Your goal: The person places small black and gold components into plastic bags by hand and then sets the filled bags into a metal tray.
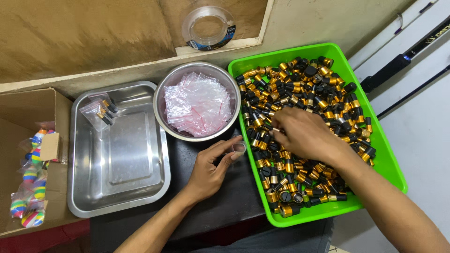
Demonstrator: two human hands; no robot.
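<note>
A bright green tray [344, 65] brims with small caps [300, 89] banded in black and gold. Beside it, a silver steel bowl [164, 89] carries clear little bags [197, 105] edged with thin red stripes. A silver steel pan [119, 187] shines pale grey, with one clear packet [101, 111] of black-and-gold pieces. In a brown cardboard box [18, 105], floats [30, 197] show rainbow stripes of red, yellow, green and blue. A clear spool [207, 28] bears a dark blue label. The tabletop [225, 201] is black.

Right hand [302, 136] covers some black-and-gold caps [300, 89], fingertips' catch unclear. Cardboard box [28, 105] cut off at left edge. Small clear bag [239, 148] too faint to tell contents.
</note>
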